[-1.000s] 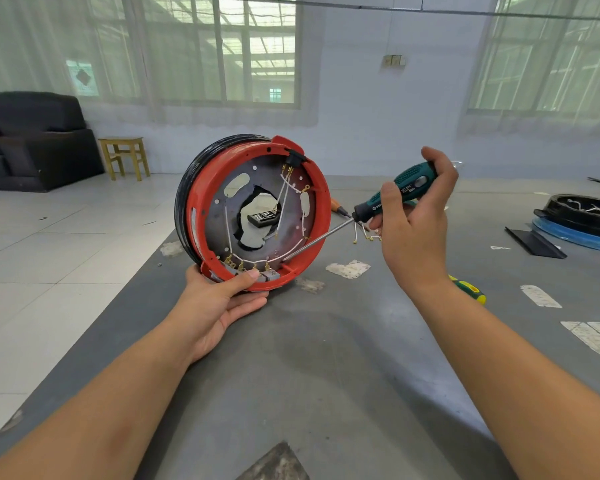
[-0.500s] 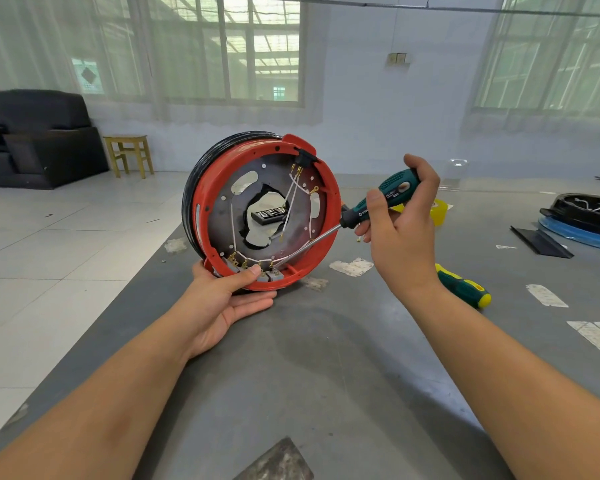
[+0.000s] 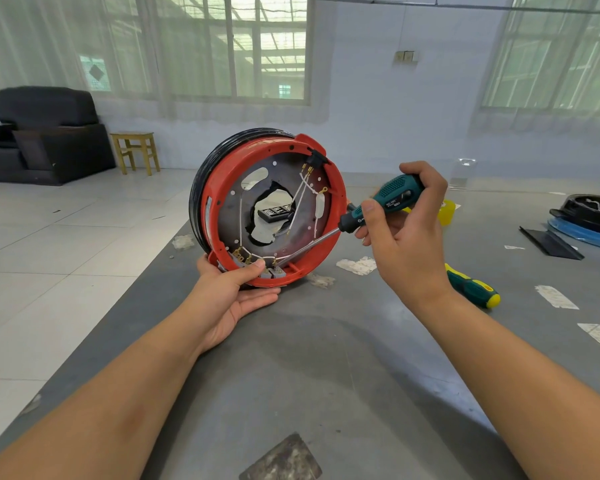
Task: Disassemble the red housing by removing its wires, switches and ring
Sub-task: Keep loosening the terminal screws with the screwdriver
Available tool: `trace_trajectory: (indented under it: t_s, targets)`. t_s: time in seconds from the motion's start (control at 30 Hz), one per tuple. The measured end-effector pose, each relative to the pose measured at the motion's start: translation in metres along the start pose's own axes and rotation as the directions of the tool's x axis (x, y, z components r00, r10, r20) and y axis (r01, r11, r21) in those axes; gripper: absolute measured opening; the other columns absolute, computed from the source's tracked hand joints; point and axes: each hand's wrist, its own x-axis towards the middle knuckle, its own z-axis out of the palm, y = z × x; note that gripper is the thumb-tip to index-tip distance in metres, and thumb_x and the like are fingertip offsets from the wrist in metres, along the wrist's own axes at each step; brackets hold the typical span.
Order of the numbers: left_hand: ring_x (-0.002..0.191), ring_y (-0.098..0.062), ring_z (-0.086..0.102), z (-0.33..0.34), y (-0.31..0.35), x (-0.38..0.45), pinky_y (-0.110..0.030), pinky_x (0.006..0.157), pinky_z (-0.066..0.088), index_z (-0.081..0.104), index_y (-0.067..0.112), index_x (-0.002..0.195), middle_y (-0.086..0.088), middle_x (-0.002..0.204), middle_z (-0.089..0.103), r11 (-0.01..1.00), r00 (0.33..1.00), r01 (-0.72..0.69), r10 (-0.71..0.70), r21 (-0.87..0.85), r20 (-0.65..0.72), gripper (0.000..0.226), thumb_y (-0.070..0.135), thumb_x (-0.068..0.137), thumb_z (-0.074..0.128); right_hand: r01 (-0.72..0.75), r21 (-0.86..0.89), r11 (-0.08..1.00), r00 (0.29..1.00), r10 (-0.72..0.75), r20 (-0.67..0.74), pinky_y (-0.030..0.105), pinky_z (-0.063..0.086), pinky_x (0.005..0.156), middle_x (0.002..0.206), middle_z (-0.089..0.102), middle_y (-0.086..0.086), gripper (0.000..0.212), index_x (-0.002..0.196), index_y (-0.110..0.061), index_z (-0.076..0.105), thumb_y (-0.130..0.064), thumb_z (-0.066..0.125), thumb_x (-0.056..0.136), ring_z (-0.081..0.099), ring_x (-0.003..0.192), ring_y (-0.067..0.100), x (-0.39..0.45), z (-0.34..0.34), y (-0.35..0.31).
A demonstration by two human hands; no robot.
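head view: i see the red housing (image 3: 274, 209) standing on edge near the left border of the grey worktop (image 3: 326, 358), its open side turned toward me. it is a round plastic shell with a black ring (image 3: 196, 195) around its back rim. inside sits a dark metal plate with a ragged hole in the middle, thin white wires (image 3: 300, 199) crossing it, and small grey switches (image 3: 274, 271) with brass terminals along the bottom wall. my left hand (image 3: 232, 292) cradles the housing from below, palm up, thumb pressed on the lower rim by the switches. my right hand (image 3: 406, 230) is curled around the ribbed teal handle of a screwdriver (image 3: 371, 209); its steel shaft slants down over the right rim and its tip reaches the switches at the bottom. right of the housing the worktop lies open, with scraps of white tape (image 3: 357, 265) and a second screwdriver (image 3: 471, 287), green and yellow, just behind my right wrist. a black and blue round part (image 3: 593, 220) rests at the far right edge. left of the worktop's edge is pale tiled floor (image 3: 66, 237).
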Motion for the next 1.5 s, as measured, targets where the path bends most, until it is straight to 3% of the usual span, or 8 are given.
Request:
trace_trajectory:
  t_s: [0.13, 0.3, 0.43, 0.57, 0.93, 1.13, 1.4, 1.5]
  targets:
    - [0.091, -0.051, 0.076, 0.0, -0.001, 0.002, -0.051, 0.071, 0.066, 0.037, 0.029, 0.125, -0.03, 0.123, 0.068, 1.0, 1.0, -0.008, 0.008, 0.009, -0.009, 0.06, -0.001, 0.092, 0.077, 0.035, 0.035, 0.999, 0.999, -0.036, 0.01, 0.023, 0.059, 0.061, 0.105, 0.055, 0.014, 0.045, 0.126, -0.044, 0.033, -0.024, 0.063, 0.098, 0.073, 0.067, 0.02, -0.008, -0.003, -0.002]
    - [0.089, -0.049, 0.077, 0.001, -0.002, 0.004, -0.049, 0.069, 0.066, 0.034, 0.03, 0.132, -0.029, 0.124, 0.067, 0.999, 1.0, -0.02, 0.021, 0.044, -0.02, 0.07, -0.004, 0.089, 0.078, 0.02, 0.028, 0.999, 0.999, -0.021, 0.04, 0.031, 0.063, 0.067, 0.109, 0.056, 0.014, 0.052, 0.117, -0.056, 0.034, -0.02, 0.066, 0.096, 0.075, 0.072, 0.02, -0.017, -0.013, -0.005]
    - [0.089, -0.049, 0.077, 0.002, -0.003, 0.005, -0.05, 0.071, 0.066, 0.034, 0.029, 0.136, -0.031, 0.124, 0.067, 0.996, 0.999, -0.026, 0.028, 0.081, -0.03, 0.075, -0.008, 0.088, 0.078, 0.023, -0.019, 1.0, 0.997, -0.022, 0.074, 0.043, 0.064, 0.072, 0.108, 0.058, -0.016, 0.051, 0.116, -0.053, 0.035, -0.028, 0.072, 0.092, 0.075, 0.082, 0.022, -0.029, -0.027, -0.005]
    - [0.089, -0.048, 0.077, 0.004, -0.005, 0.005, -0.049, 0.071, 0.066, 0.034, 0.023, 0.14, -0.034, 0.126, 0.064, 0.992, 0.998, -0.049, 0.053, 0.114, -0.033, 0.075, -0.01, 0.088, 0.077, 0.033, -0.062, 0.998, 0.995, -0.027, 0.092, 0.045, 0.063, 0.077, 0.106, 0.058, -0.018, 0.052, 0.114, -0.055, 0.035, -0.035, 0.076, 0.089, 0.074, 0.088, 0.023, -0.037, -0.04, -0.003]
    - [0.088, -0.047, 0.078, 0.004, -0.004, 0.003, -0.048, 0.07, 0.066, 0.035, 0.025, 0.139, -0.03, 0.125, 0.066, 0.993, 0.998, -0.044, 0.049, 0.108, -0.046, 0.077, -0.012, 0.087, 0.077, 0.161, -0.248, 0.955, 0.98, -0.125, 0.157, -0.001, 0.042, 0.068, 0.104, 0.055, -0.04, 0.045, 0.121, -0.03, 0.044, -0.046, 0.069, 0.088, 0.061, 0.086, -0.01, -0.043, -0.059, 0.001]
    - [0.086, -0.046, 0.078, 0.006, -0.005, 0.003, -0.049, 0.07, 0.066, 0.035, 0.024, 0.136, -0.029, 0.124, 0.065, 0.99, 0.996, -0.056, 0.065, 0.13, -0.067, 0.074, -0.012, 0.087, 0.077, 0.188, -0.287, 0.939, 0.968, -0.127, 0.218, 0.006, 0.05, 0.077, 0.099, 0.059, -0.023, 0.04, 0.124, -0.028, 0.052, -0.049, 0.064, 0.091, 0.062, 0.095, -0.004, -0.054, -0.074, 0.01]
    - [0.09, -0.048, 0.077, 0.004, -0.001, 0.004, -0.049, 0.072, 0.066, 0.035, 0.016, 0.141, -0.031, 0.119, 0.071, 0.998, 0.997, -0.036, 0.04, 0.049, -0.063, 0.072, -0.012, 0.088, 0.075, 0.205, -0.3, 0.932, 0.957, -0.126, 0.261, 0.001, 0.045, 0.077, 0.097, 0.062, -0.018, 0.038, 0.116, -0.028, 0.052, -0.045, 0.071, 0.087, 0.064, 0.088, -0.001, -0.071, -0.07, 0.014]
    - [0.089, -0.048, 0.077, 0.004, -0.001, 0.004, -0.05, 0.072, 0.066, 0.034, 0.019, 0.139, -0.03, 0.123, 0.068, 0.998, 0.996, -0.043, 0.046, 0.05, -0.073, 0.073, -0.013, 0.088, 0.075, 0.155, -0.269, 0.951, 0.964, -0.086, 0.25, 0.002, 0.047, 0.072, 0.099, 0.06, -0.027, 0.036, 0.115, -0.038, 0.049, -0.046, 0.069, 0.085, 0.066, 0.087, -0.005, -0.07, -0.07, 0.012]
